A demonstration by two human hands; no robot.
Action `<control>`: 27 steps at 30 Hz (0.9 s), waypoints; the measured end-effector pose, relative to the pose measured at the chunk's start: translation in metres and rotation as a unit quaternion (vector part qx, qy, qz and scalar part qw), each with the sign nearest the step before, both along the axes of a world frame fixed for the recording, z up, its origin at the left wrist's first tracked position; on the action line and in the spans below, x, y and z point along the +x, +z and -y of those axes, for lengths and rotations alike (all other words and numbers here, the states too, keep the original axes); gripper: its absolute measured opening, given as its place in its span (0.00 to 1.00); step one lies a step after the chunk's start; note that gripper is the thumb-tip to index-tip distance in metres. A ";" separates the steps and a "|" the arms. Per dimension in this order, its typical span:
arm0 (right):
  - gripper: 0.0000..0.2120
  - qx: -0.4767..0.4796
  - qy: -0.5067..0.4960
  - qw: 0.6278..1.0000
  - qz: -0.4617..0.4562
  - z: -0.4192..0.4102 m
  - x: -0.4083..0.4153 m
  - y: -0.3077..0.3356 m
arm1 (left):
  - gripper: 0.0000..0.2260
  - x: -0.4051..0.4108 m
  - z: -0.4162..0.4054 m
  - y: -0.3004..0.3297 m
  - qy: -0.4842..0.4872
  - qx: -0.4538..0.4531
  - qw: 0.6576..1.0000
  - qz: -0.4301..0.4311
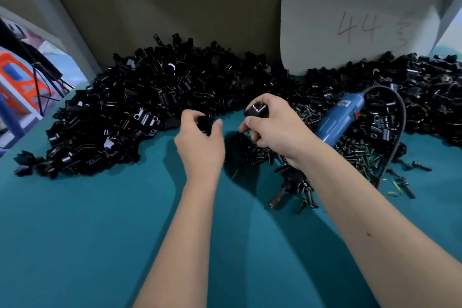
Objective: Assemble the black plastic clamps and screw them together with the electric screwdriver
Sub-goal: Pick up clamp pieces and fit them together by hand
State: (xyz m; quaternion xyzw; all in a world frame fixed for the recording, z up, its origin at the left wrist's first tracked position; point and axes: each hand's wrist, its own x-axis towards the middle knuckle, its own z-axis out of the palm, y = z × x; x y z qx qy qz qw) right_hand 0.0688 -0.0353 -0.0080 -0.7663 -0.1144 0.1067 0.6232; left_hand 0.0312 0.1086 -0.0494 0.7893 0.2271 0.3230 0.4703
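A: What lies nearest?

B: Bare teal tabletop (pixel 75 245), with two forearms reaching over it. A little farther, a scatter of dark screws (pixel 355 155) spreads under the right wrist and beyond.

A: And the hands?

B: The left hand (pixel 200 142) has its grip curled round a small black clamp piece (pixel 203 122), fingers and thumb closed on it. The right hand (pixel 275 127) is just beside it, its grip wrapped round another black clamp part (pixel 257 109) that sticks up above the knuckles. The two parts are near but apart.

A: The screwdriver?

B: The blue electric screwdriver (pixel 337 120) lies on the screws just right of the right hand, untouched, its black cord (pixel 397 132) looping away.

A: Behind all that?

B: A long heap of black plastic clamps (pixel 140 97) runs along the far edge, against a cardboard wall (pixel 175 2). A white card (pixel 357 25) marked "44" leans there at the right.
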 end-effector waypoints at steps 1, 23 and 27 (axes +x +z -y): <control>0.07 0.008 -0.001 1.000 0.013 0.002 -0.001 0.001 | 0.10 0.000 0.007 0.002 -0.027 -0.090 0.995 0.025; 0.07 0.181 -0.006 0.982 0.056 0.112 0.001 0.000 | 0.04 -0.011 0.063 0.016 -0.331 -0.612 0.712 0.093; 0.10 0.159 0.013 0.980 0.122 0.109 0.000 -0.002 | 0.05 -0.010 0.065 0.015 -0.331 -0.593 0.729 0.083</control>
